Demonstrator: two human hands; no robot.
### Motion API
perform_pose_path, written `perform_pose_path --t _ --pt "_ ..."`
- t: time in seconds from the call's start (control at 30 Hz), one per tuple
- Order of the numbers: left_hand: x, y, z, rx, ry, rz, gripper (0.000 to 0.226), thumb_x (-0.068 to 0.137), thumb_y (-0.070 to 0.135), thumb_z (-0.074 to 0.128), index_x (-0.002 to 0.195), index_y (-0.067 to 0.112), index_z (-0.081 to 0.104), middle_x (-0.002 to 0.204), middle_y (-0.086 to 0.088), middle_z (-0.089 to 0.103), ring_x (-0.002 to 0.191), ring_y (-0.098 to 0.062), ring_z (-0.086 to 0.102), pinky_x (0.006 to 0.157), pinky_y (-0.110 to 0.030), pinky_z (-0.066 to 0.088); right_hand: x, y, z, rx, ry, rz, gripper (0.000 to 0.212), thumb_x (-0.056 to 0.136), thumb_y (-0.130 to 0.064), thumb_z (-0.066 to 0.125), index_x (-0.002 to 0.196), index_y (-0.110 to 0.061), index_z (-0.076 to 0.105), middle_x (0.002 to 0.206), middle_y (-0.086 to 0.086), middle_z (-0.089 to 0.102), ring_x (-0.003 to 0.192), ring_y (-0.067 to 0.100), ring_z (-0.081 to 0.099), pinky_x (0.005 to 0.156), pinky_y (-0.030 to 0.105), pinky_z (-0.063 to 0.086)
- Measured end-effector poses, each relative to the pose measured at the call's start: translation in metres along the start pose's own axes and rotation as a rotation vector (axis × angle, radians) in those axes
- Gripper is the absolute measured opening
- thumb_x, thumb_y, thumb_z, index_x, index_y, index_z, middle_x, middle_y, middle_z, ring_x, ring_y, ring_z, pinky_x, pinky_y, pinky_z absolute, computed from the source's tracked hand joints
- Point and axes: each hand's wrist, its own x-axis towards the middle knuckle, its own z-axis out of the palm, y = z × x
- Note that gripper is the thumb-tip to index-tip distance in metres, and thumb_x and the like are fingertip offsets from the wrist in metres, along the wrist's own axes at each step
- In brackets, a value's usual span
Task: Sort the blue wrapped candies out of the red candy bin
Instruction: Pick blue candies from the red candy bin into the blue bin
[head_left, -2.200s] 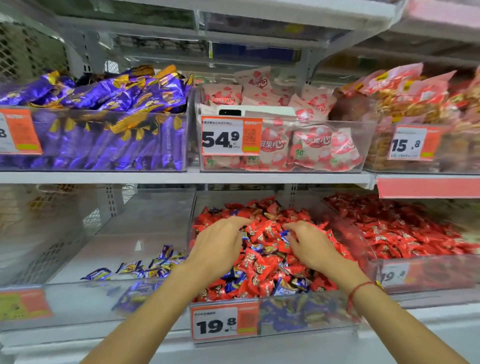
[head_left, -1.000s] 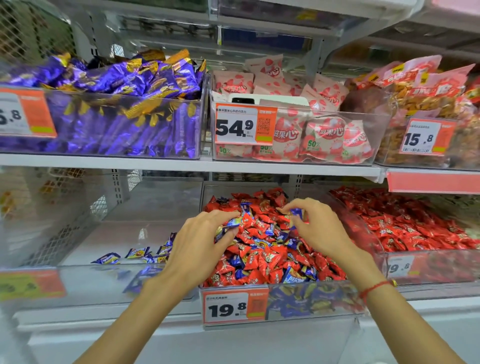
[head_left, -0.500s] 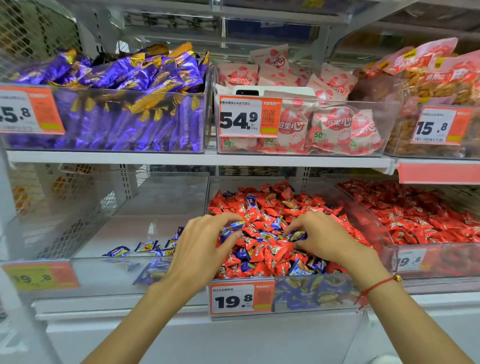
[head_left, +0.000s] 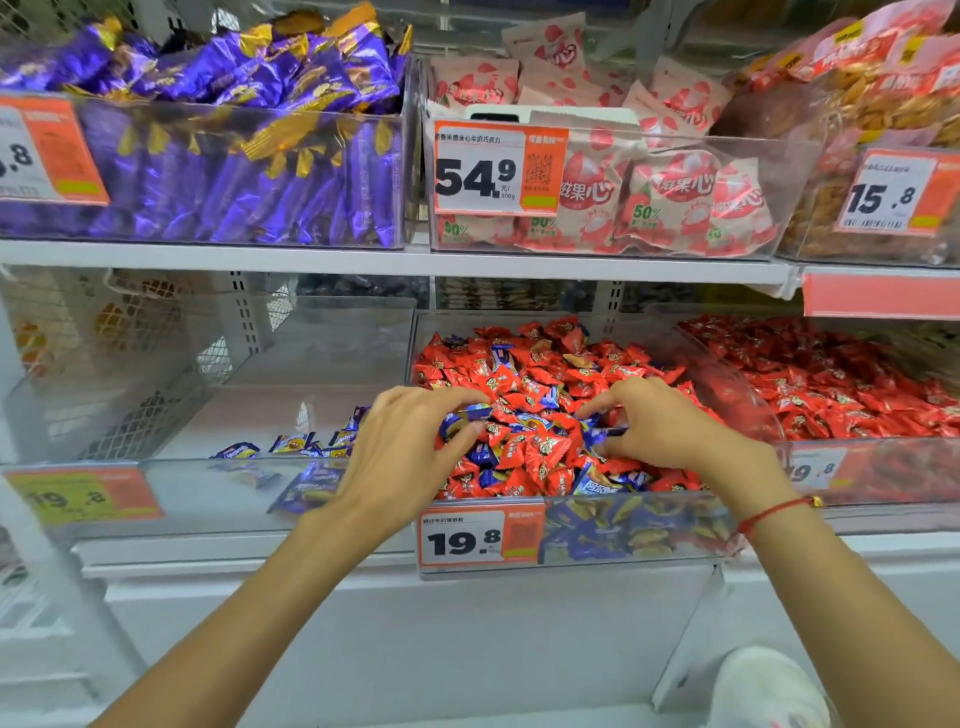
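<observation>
So: store shelving, clear bins. Red candy bin (head_left: 571, 540) centre — left hand (head_left: 400, 457) pinches a blue candy (head_left: 460, 418) on the pile; right hand (head_left: 660, 426) pinches another blue candy (head_left: 605, 434).

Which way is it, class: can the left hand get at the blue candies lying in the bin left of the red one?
Probably yes: the left hand is next to that open-topped left bin, nothing covering its blue candies.

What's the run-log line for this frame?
left hand: pinches blue wrapped candy | right hand: pinches another | clear plastic mixed candy bin: unsorted
</observation>
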Motion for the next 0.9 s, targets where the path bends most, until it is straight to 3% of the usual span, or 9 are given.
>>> perform_pose_path --t 0.07,0.13,0.27,0.37,0.43,0.6,0.67,0.77,0.9 --pt "-0.002 0.000 0.003 0.029 -0.004 0.026 0.025 0.090 0.031 0.066 0.116 0.031 0.067 0.108 0.014 0.069 0.099 -0.010 0.061 0.095 -0.027 0.033 0.000 0.001 0.006 0.058 0.157 -0.005 0.029 0.082 -0.025 0.075 0.111 -0.026 0.072 0.087 -0.007 0.064 0.093 0.020 0.061 0.076 0.033 0.043" --pt "-0.003 0.000 0.006 0.049 0.008 0.053 0.025 0.089 0.027 0.068 0.114 0.028 0.069 0.112 0.011 0.067 0.104 -0.013 0.060 0.094 -0.031 0.036 0.001 0.008 0.009 0.219 0.285 0.004 0.018 0.084 -0.024 0.073 0.102 -0.024 0.075 0.073 -0.007 0.064 0.079 0.017 0.064 0.068 0.030 0.046" --pt "-0.005 -0.004 -0.001 0.054 0.096 0.065 0.025 0.090 0.035 0.059 0.112 0.027 0.068 0.106 0.012 0.063 0.093 -0.013 0.057 0.079 -0.027 0.034 0.000 0.012 0.002 0.683 0.460 0.037 0.014 0.088 -0.017 0.069 0.101 -0.019 0.074 0.093 0.004 0.071 0.075 0.013 0.066 0.055 0.020 0.051" --pt "-0.008 -0.017 -0.020 -0.012 0.191 0.026 0.024 0.093 0.033 0.058 0.115 0.029 0.065 0.108 0.016 0.060 0.096 -0.007 0.054 0.077 -0.026 0.040 -0.003 -0.005 -0.007 1.070 0.439 0.079 0.013 0.090 -0.016 0.066 0.101 -0.021 0.069 0.100 0.004 0.069 0.074 0.002 0.065 0.052 0.016 0.052" --pt "-0.011 -0.032 -0.033 -0.096 0.287 -0.056 0.022 0.094 0.025 0.062 0.115 0.028 0.063 0.107 0.017 0.061 0.096 -0.007 0.056 0.079 -0.027 0.043 -0.003 -0.026 -0.012 1.125 0.366 0.039 0.012 0.090 -0.019 0.066 0.100 -0.026 0.068 0.100 -0.001 0.068 0.074 -0.006 0.065 0.055 0.015 0.051" --pt "-0.014 -0.073 -0.051 -0.173 0.427 -0.285 0.021 0.092 0.016 0.062 0.110 0.027 0.059 0.106 0.012 0.064 0.098 -0.014 0.061 0.085 -0.031 0.045 0.017 -0.113 -0.001 0.967 0.319 -0.289 0.015 0.089 -0.010 0.066 0.101 -0.017 0.072 0.089 0.001 0.069 0.075 0.000 0.062 0.066 0.019 0.054" --pt "-0.017 -0.085 -0.053 -0.123 0.415 -0.332 0.021 0.091 0.013 0.063 0.106 0.028 0.060 0.102 0.015 0.063 0.096 -0.016 0.060 0.080 -0.030 0.042 0.034 -0.142 0.009 0.756 0.326 -0.391 0.015 0.088 -0.013 0.067 0.100 -0.019 0.073 0.085 -0.003 0.070 0.080 0.001 0.063 0.075 0.020 0.052" --pt "-0.020 -0.096 -0.055 -0.063 0.371 -0.371 0.023 0.091 0.013 0.062 0.105 0.032 0.061 0.102 0.015 0.063 0.100 -0.017 0.059 0.078 -0.030 0.040 0.060 -0.172 0.024 0.455 0.284 -0.472 0.022 0.089 -0.020 0.063 0.109 -0.027 0.070 0.096 -0.003 0.072 0.091 0.013 0.065 0.083 0.036 0.052" --pt "-0.021 -0.105 -0.055 0.005 0.263 -0.371 0.037 0.093 0.010 0.058 0.129 0.019 0.060 0.136 0.002 0.057 0.132 -0.021 0.045 0.104 -0.034 0.035 0.068 -0.182 0.030 0.265 0.156 -0.480 0.062 0.091 -0.014 0.056 0.142 -0.043 0.038 0.121 0.003 0.066 0.101 0.028 0.062 0.086 0.044 0.050"
